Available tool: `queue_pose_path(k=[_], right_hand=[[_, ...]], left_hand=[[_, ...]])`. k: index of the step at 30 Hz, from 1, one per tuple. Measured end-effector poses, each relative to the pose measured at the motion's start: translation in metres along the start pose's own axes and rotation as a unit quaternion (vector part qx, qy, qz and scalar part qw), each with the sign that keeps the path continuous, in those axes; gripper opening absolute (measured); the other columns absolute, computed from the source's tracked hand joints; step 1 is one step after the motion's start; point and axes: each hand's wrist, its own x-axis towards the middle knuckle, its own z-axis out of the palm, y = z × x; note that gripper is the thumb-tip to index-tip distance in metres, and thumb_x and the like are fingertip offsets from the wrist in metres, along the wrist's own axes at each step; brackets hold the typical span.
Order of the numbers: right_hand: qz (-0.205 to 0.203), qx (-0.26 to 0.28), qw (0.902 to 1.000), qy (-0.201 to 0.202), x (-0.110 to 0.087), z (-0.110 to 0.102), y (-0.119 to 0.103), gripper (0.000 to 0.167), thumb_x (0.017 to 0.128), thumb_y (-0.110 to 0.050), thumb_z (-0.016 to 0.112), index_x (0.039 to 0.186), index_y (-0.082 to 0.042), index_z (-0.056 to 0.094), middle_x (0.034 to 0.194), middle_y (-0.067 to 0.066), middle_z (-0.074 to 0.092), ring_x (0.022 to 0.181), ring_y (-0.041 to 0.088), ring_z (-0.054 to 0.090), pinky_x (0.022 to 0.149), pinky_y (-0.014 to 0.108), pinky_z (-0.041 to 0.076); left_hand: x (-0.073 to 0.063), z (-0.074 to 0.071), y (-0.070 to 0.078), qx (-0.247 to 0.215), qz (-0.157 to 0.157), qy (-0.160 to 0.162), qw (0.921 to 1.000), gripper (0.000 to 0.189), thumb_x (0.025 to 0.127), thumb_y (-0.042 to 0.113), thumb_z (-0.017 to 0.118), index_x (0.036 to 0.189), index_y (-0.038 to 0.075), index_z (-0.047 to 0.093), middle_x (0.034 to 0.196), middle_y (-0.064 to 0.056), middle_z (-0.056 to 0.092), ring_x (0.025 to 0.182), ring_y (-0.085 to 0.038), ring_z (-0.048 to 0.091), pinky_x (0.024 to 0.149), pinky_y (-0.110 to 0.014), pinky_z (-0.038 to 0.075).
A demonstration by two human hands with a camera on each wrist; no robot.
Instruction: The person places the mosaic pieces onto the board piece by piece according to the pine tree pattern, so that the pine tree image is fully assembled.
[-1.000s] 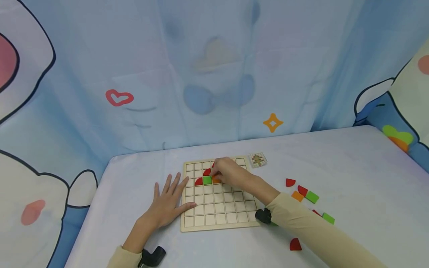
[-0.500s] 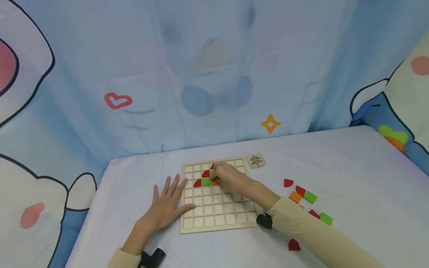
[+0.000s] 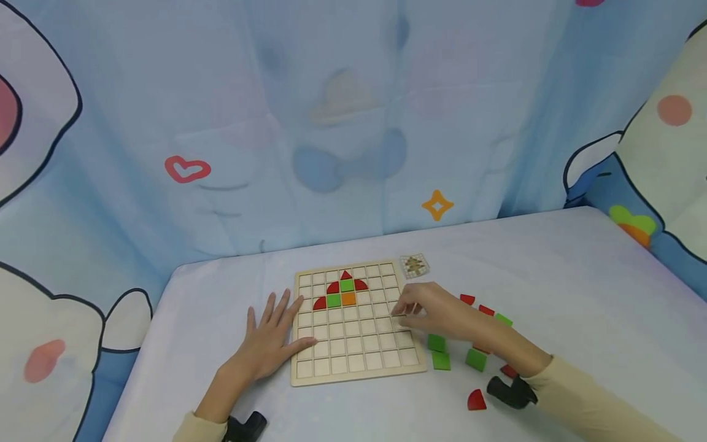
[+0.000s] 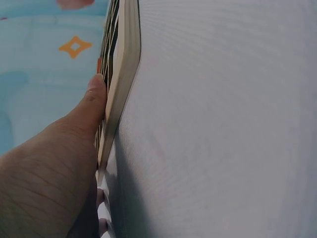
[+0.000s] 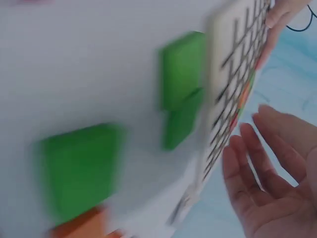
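A wooden grid board [image 3: 353, 364] lies on the table. Several coloured pieces sit in its upper cells: a red triangle [image 3: 345, 275] on top, red quarter-rounds, green squares and an orange square [image 3: 348, 298]. My left hand [image 3: 270, 334] rests at the board's left edge, fingers spread and straight; in the left wrist view the thumb [image 4: 91, 106] lies along the board's side. My right hand [image 3: 436, 310] hovers over the board's right edge. Its fingers are loosely bent and hold nothing, as the right wrist view of the hand [image 5: 277, 173] also shows.
Loose green squares [image 3: 436, 342], red quarter-rounds [image 3: 477, 400] and partly hidden orange pieces lie right of the board, some under the right forearm. A small pattern card [image 3: 414, 265] lies by the board's upper right corner. A blue printed curtain [image 3: 342, 202] stands behind the table.
My right hand has moved right, away from the coloured pieces to the board's right edge. The pieces it covered, including a red quarter-round, now show. The left hand stays put.
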Motion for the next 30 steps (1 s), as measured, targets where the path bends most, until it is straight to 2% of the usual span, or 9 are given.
queue_pose_path(k=[5, 10, 15, 23, 30], right_hand=[[0.036, -0.012, 0.9990, -0.022, -0.031, 0.002, 0.012, 0.019, 0.087, -0.012, 0.086, 0.105, -0.011, 0.082, 0.096, -0.009, 0.066, 0.087, 0.009, 0.060, 0.077, 0.026, 0.057], [0.050, -0.014, 0.9986, -0.012, -0.048, 0.006, 0.020, 0.021, 0.084, -0.012, 0.089, 0.104, -0.011, 0.081, 0.097, -0.009, 0.064, 0.086, 0.008, 0.059, 0.076, 0.024, 0.057], [0.048, 0.000, 0.9988, 0.010, -0.054, 0.006, 0.024, 0.024, 0.081, -0.008, 0.090, 0.103, -0.007, 0.080, 0.096, -0.006, 0.066, 0.082, 0.008, 0.058, 0.071, 0.023, 0.056], [0.048, 0.029, 0.9981, 0.023, -0.054, 0.002, 0.027, 0.025, 0.077, -0.002, 0.092, 0.098, -0.004, 0.079, 0.091, -0.005, 0.069, 0.077, 0.006, 0.059, 0.069, 0.023, 0.056], [0.059, 0.053, 0.9957, 0.047, -0.054, 0.004, 0.025, 0.026, 0.074, 0.000, 0.093, 0.092, -0.008, 0.076, 0.086, -0.006, 0.067, 0.075, 0.007, 0.058, 0.067, 0.023, 0.055]], left_hand=[[-0.001, 0.001, -0.002, -0.005, -0.001, -0.003, 1.0000, 0.089, 0.101, 0.062, 0.057, 0.169, 0.018, 0.020, 0.175, -0.015, 0.006, 0.160, -0.041, -0.005, 0.117, -0.077, -0.008], [-0.001, 0.002, -0.002, -0.004, -0.001, -0.002, 1.0000, 0.089, 0.101, 0.062, 0.057, 0.169, 0.018, 0.020, 0.175, -0.014, 0.006, 0.160, -0.040, -0.005, 0.117, -0.076, -0.009], [-0.001, 0.002, -0.001, -0.002, -0.002, -0.003, 1.0000, 0.089, 0.101, 0.062, 0.057, 0.169, 0.019, 0.020, 0.175, -0.014, 0.006, 0.160, -0.041, -0.005, 0.117, -0.076, -0.008], [-0.001, 0.001, -0.001, 0.002, -0.005, -0.004, 1.0000, 0.089, 0.101, 0.062, 0.058, 0.169, 0.018, 0.021, 0.175, -0.015, 0.007, 0.160, -0.041, -0.005, 0.117, -0.076, -0.008], [0.000, 0.000, -0.001, -0.002, -0.001, -0.004, 1.0000, 0.090, 0.101, 0.061, 0.058, 0.169, 0.017, 0.020, 0.175, -0.015, 0.006, 0.160, -0.041, -0.005, 0.117, -0.077, -0.008]])
